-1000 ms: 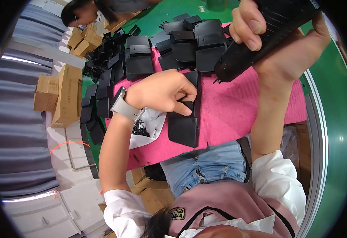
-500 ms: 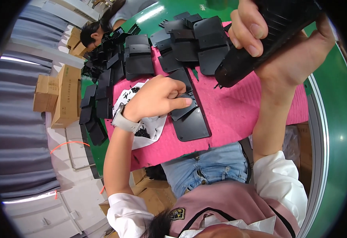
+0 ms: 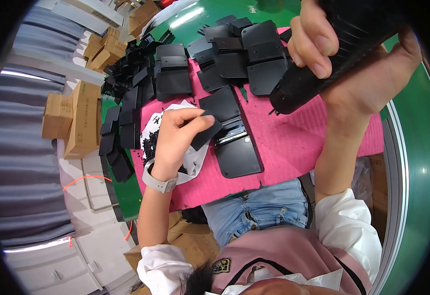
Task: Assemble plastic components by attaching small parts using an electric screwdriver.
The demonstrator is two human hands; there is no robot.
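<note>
My left hand (image 3: 181, 130) pinches a small flat black plastic plate (image 3: 207, 135) between thumb and fingers. It is tilted, just left of a longer black plastic panel (image 3: 238, 156) that lies on the pink mat. A recessed strip (image 3: 230, 130) with shiny metal-looking pieces shows across the panel's middle. My right hand (image 3: 318, 46) is wrapped round a thick black power screwdriver (image 3: 303, 86), held above the mat to the right of the panel. The tool's tip points down and left, apart from the panel. Beside my left hand, small black screws (image 3: 150, 142) lie on a white cloth (image 3: 195, 160).
The pink mat (image 3: 293, 142) covers part of a green table (image 3: 205, 14). Assembled black panels (image 3: 264, 44) stand in a row along its far side. More black parts (image 3: 121, 142) crowd the left edge. Cardboard boxes (image 3: 85, 118) stand beyond the table on the left.
My left hand has drawn back leftward with the small plate, uncovering the panel's middle strip. My right hand and screwdriver have shifted slightly. A person at the far left has gone out of view.
</note>
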